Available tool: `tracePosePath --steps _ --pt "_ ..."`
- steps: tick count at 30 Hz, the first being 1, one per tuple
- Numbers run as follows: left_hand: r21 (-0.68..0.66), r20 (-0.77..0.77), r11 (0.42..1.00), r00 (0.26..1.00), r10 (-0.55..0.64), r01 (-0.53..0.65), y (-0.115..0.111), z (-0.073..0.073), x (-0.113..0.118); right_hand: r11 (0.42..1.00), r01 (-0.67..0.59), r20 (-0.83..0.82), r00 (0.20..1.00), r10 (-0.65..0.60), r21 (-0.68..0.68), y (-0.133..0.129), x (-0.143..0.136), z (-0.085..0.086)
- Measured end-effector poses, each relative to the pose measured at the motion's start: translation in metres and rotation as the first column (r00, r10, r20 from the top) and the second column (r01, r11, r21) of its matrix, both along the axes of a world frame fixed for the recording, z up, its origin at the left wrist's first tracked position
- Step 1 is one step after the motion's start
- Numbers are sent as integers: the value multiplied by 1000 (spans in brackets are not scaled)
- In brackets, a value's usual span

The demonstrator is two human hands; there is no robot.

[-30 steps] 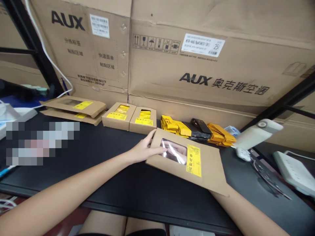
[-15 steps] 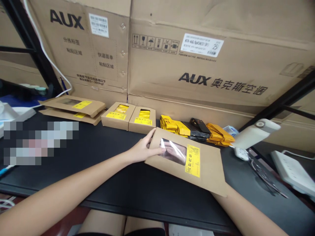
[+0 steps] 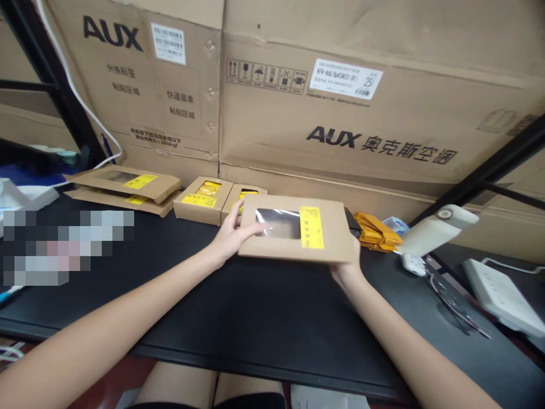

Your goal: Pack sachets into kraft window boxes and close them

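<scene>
A flat brown cardboard box with a clear window and a yellow label is held above the black desk. My left hand grips its left end, thumb lying on top by the window. At the other end my right hand holds the box from beneath and the side; most of its fingers are hidden. Behind stand two filled window boxes, the left one in full view and the right one partly covered by my hand and the held box. Orange packets lie to the right.
Two flattened cartons lie stacked at the back left. On the right are a white bottle, a small white device, glasses and a white power strip. Large AUX cartons form a wall behind.
The held box has moved left and up and turned so its long edge faces me. My right hand has come into view at its right end. The box now covers the yellow packets.
</scene>
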State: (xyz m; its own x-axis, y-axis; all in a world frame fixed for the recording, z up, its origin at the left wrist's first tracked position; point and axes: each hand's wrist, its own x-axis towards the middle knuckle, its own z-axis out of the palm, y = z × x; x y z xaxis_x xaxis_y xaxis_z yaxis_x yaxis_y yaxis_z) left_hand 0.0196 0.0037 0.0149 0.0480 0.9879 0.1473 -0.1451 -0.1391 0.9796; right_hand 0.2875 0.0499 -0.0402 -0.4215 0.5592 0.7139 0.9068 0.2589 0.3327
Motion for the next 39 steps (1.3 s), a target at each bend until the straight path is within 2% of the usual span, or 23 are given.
tracePosePath --steps 1,2,4,5,6,9,11,16,18,21,25,29,32,35,37,39 --pt "0 27 999 999 36 -36 1 1 -2 999 -43 -167 985 45 20 2 0 2" --pt "5 50 998 997 62 -63 2 2 -3 993 -105 -354 928 116 50 3 0 3" --pt "30 87 995 992 96 -99 3 3 -5 967 -236 -651 719 243 100 4 1 7" --pt "42 98 993 989 110 -115 3 3 -5 949 -301 -725 634 269 90 4 1 9" --pt "52 106 991 987 121 -127 3 2 -4 931 -362 -745 609 272 44 3 1 11" --pt "64 120 988 984 132 -140 2 2 -3 857 -475 -627 735 260 -200 -1 -2 15" --pt "55 119 990 985 125 -132 2 2 -3 809 -521 -590 754 287 -273 -2 -4 15" --pt "8 105 994 989 107 -108 1 1 -1 863 -441 -542 801 254 -246 5 6 5" --pt "1 102 996 991 89 -89 -1 0 0 837 -477 -533 797 285 -266 11 13 -1" --pt "-4 86 998 994 69 -69 -3 -1 2 798 -559 -564 743 360 -227 17 19 -7" --pt "-9 51 998 996 67 -66 -4 -2 3 834 -540 -650 677 345 -119 19 14 -11" --pt "-23 42 998 997 59 -58 -3 -2 3 849 -523 -758 582 295 -71 20 10 -14" --pt "-16 44 998 997 61 -61 -3 -2 3 898 -438 -797 559 228 -51 18 10 -11" --pt "-8 39 997 996 76 -76 -4 0 3 940 -340 -821 532 206 16 10 7 0" --pt "-3 36 996 996 85 -85 -4 1 3 931 -355 -861 442 253 91 4 3 10" --pt "11 35 995 995 95 -96 -5 2 4 907 -380 -915 272 298 182 0 -2 18"
